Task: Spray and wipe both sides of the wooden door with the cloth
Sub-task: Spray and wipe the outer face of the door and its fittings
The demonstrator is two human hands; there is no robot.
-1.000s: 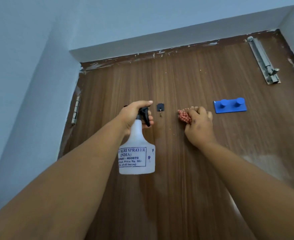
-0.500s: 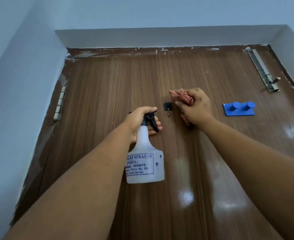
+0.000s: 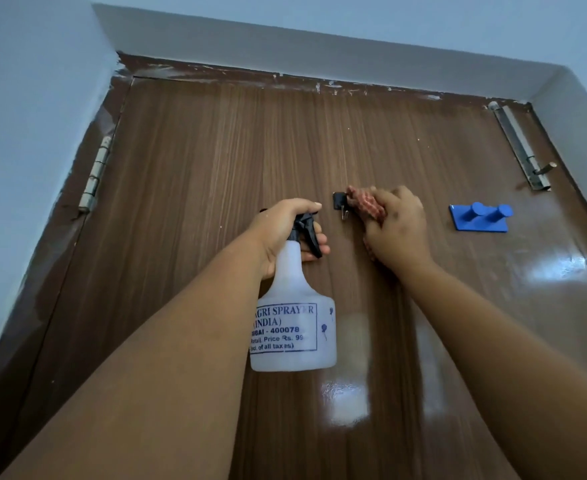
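Now, from left to right: a hinge (image 3: 94, 174) is seen on the wooden door (image 3: 216, 161). The spray bottle (image 3: 294, 317) is gripped at its neck by the left hand (image 3: 285, 233). The cloth (image 3: 366, 204) is squeezed in the right hand (image 3: 397, 230) and has been slid left since a moment ago, so it now touches the small black hook (image 3: 340, 200). This side is probably still being wiped. A blue hook (image 3: 480, 218) and a bolt (image 3: 524, 150) are seen farther right.
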